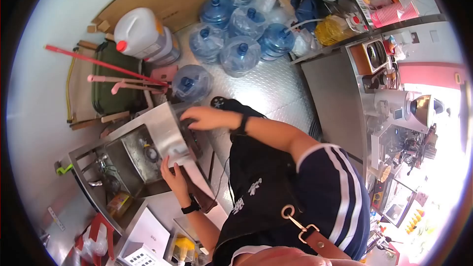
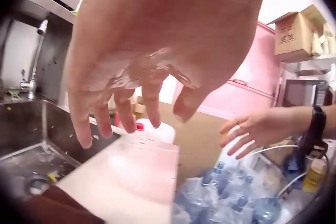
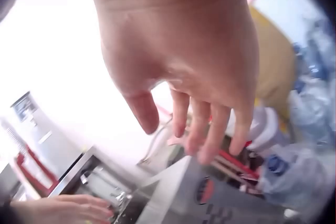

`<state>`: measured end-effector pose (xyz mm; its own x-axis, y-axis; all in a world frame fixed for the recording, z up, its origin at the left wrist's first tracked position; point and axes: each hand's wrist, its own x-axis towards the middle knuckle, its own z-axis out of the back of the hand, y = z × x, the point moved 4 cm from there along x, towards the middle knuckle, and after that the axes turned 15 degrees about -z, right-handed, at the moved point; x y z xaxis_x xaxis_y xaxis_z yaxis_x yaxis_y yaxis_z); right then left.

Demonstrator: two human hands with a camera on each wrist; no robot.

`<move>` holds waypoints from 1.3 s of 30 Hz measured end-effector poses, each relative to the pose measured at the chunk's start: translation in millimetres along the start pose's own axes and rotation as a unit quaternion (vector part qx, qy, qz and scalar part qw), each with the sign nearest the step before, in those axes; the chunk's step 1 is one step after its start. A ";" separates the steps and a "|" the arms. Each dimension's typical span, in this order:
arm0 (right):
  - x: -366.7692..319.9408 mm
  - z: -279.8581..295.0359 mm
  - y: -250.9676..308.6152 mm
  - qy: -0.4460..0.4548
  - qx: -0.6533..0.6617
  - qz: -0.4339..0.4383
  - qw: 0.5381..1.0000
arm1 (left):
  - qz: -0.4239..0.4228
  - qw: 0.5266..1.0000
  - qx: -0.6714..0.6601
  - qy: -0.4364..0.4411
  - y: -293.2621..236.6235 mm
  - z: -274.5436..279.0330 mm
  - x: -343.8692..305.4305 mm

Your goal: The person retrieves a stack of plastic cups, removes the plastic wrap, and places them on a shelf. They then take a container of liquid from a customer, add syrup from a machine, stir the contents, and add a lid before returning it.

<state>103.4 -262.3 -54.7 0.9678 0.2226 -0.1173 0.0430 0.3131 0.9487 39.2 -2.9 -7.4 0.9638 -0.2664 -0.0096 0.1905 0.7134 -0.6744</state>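
Wet-looking and empty, my left hand (image 1: 176, 182) hovers with spread fingers over the steel counter (image 1: 165, 128) beside the sink. In the left wrist view the same hand (image 2: 157, 61) hangs palm in view, fingers apart, above the pale counter surface (image 2: 131, 176). My right hand (image 1: 209, 118) is held over the counter's outer edge, fingers extended, holding nothing. The right wrist view shows that hand (image 3: 184, 66) above a steel box-like body with a red and black logo (image 3: 205, 190). A brown cloth (image 1: 199, 192) lies at the counter's near edge.
The sink (image 1: 140, 155) with its faucet (image 1: 96, 183) is on the left. Several blue water bottles (image 1: 240, 56) stand on the metal floor beyond. Pink-handled tools (image 1: 123, 83) lean near a green bin (image 1: 111, 93). A steel cabinet (image 1: 335, 98) stands to the right.
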 end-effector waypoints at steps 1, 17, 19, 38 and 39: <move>-6.6 22.5 -28.3 0.041 0.202 -0.128 0.970 | 0.016 0.998 -0.067 -0.004 4.6 -0.5 14.2; -95.3 446.4 -467.1 -0.411 0.227 -0.307 0.828 | 0.048 0.939 -0.139 0.311 -183.4 -319.5 91.1; -36.0 523.7 -557.8 -0.482 0.171 -0.329 0.793 | 0.108 0.933 -0.149 0.311 -196.0 -347.2 105.3; 61.8 596.2 -585.8 -0.331 0.575 -0.270 0.697 | 0.328 0.913 -0.137 0.202 -225.8 -369.2 126.8; 58.8 579.7 -557.4 -0.326 0.582 -0.272 0.694 | 0.316 0.917 -0.137 0.200 -230.8 -355.4 127.2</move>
<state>280.1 -958.9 -420.3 0.6206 -0.2198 -0.7527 0.2502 -0.8543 0.4557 51.6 -431.8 -115.4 0.7100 -0.1109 -0.6955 -0.4899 0.6317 -0.6008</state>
